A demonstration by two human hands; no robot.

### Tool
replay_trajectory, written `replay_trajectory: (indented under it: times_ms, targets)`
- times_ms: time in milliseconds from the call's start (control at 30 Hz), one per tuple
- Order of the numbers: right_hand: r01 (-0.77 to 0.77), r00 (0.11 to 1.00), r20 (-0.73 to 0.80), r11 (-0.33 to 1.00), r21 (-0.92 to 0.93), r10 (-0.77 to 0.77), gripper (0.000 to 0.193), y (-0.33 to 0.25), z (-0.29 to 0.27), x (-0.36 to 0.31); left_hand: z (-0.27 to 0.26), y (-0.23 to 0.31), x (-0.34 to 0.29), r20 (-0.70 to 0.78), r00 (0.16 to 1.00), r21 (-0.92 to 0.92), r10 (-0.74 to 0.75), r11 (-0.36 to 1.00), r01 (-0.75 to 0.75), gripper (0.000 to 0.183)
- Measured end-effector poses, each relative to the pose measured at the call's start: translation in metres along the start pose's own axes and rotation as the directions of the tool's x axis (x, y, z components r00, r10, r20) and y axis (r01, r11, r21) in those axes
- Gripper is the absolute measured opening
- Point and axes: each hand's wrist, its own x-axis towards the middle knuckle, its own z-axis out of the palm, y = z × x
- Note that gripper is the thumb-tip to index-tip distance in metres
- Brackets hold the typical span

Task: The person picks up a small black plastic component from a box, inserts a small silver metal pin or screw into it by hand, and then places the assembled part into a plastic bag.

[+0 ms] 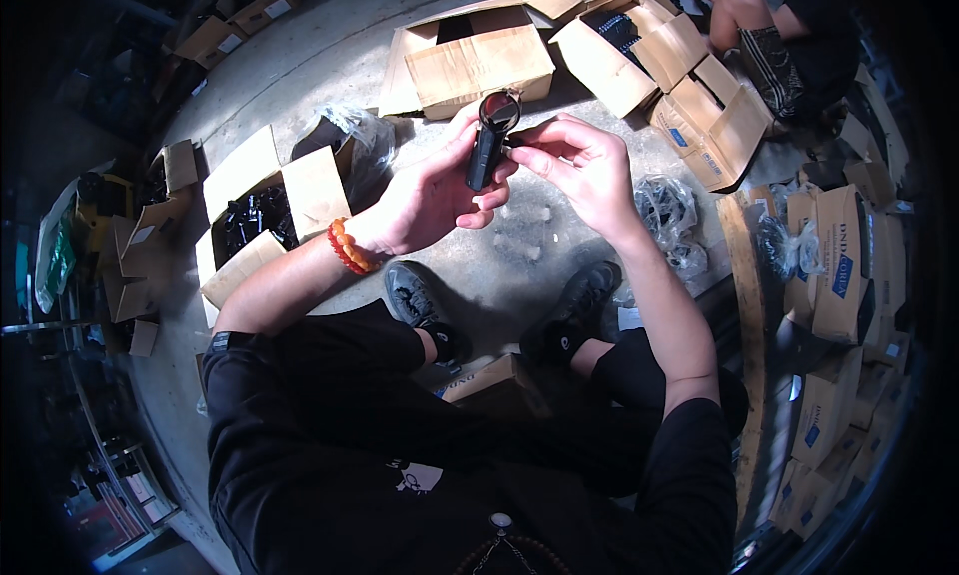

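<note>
Black part (487, 145): a slim, dark, elongated piece with a ring-shaped top end, held upright in the air between both hands, above the concrete floor and just in front of a closed carton.
Left hand (432, 197): fingers curled round the lower body of the black part, thumb up along its side; a red-orange bead bracelet (346, 247) circles the wrist.
Right hand (579, 165): fingertips (521, 155) drawn together and pressed against the part's right edge near its middle; whether they pinch something small there cannot be told.
Closed carton (479, 63): brown cardboard, flaps down, lying just beyond the hands.
Open box (262, 213): to the person's left, flaps spread, filled with dark parts.
Plastic bags: one crumpled clear bag (362, 135) beside the open box, another (667, 211) to the right of the right forearm.
Floor (519, 250): bare grey concrete, scuffed; the seated person's two black shoes (412, 293) rest on it below the hands.
Room: stacked and opened cartons (837, 275) ring the workplace on the right and at the far side; a second person (789, 35) sits on the floor at the upper right among open boxes.
Light: bright on the floor centre, dim toward the edges.
</note>
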Motion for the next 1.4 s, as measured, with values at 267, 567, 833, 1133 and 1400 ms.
replay_trajectory:
  times_ms: [267, 567, 833, 1133, 1400]
  targets:
    - [0.064, 0.997, -0.035, 0.996, -0.057, -0.066, 0.01, -0.003, 0.003, -0.001, 0.007, 0.003, 0.0, 0.006, 1.0, 0.106, 0.024, 0.994, -0.025, 0.048]
    - [0.273, 0.952, -0.057, 0.915, -0.298, -0.302, 0.011, -0.003, 0.006, 0.001, 0.005, 0.003, -0.002, 0.015, 0.998, 0.165, 0.053, 0.985, -0.055, 0.051]
    - [0.216, 0.969, -0.046, 0.926, -0.309, -0.242, 0.013, -0.003, 0.008, 0.0, 0.005, 0.0, -0.002, 0.018, 0.999, 0.159, 0.048, 0.986, -0.05, 0.051]
    - [0.023, 0.988, -0.155, 0.998, 0.058, -0.014, 0.016, 0.0, 0.029, -0.006, 0.007, -0.002, 0.001, 0.039, 0.999, -0.04, -0.016, 0.999, 0.017, 0.04]
    - [0.042, 0.991, -0.129, 0.984, 0.174, -0.02, 0.019, 0.001, 0.032, -0.011, 0.018, 0.002, 0.001, 0.031, 0.997, -0.143, -0.067, 0.987, 0.071, 0.039]
